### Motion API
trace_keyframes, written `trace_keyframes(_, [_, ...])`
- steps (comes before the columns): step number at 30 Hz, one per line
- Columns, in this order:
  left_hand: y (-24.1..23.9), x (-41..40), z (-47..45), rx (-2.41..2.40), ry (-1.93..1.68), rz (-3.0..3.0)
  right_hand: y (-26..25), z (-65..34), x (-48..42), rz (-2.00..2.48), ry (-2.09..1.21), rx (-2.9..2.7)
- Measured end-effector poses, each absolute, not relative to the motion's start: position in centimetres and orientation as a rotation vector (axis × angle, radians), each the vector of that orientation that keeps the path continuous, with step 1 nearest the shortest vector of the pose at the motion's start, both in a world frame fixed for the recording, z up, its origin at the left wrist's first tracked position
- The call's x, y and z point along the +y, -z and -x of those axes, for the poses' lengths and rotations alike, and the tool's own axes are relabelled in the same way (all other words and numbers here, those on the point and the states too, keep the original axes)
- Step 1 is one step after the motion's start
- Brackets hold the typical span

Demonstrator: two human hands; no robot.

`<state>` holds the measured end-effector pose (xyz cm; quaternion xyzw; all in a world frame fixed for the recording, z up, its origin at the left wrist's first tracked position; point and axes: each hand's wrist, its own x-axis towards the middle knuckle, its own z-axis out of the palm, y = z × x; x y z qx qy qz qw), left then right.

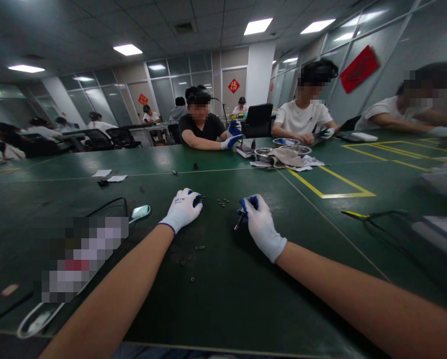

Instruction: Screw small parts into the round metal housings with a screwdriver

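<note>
Both my hands wear white gloves with blue fingertips and rest on a dark green table (pixel 216 299). My left hand (pixel 182 209) is closed, pinching a small dark part at its fingertips. My right hand (pixel 260 224) is closed round a thin dark tool (pixel 240 221) that points down to the left. Between the hands lies a small cluster of tiny dark nuts (pixel 223 202). Several more small dark parts (pixel 195 252) are scattered nearer to me, between my forearms.
A white device with a black cable (pixel 140 212) lies left of my left hand. Paper slips (pixel 109 175) lie further back. Metal bowls and a cloth (pixel 286 152) sit by people seated across the table. Yellow tape lines (pixel 331 184) mark the right side. Cables (pixel 372 217) lie at right.
</note>
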<state>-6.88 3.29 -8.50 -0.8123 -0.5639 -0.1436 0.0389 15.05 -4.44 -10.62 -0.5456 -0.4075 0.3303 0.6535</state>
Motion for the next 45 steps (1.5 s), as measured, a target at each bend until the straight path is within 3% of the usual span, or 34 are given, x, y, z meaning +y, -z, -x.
trace_keyframes(37, [8.2,2.4,6.7,-1.635,0.511,2.663,10.4,-14.7,-4.8,1.212,-0.782,-1.006])
trace_keyframes(45, [6.8,1.6,6.0,-1.689,0.363,2.698,9.7,-14.6,-5.6,1.267,-0.76,-1.094])
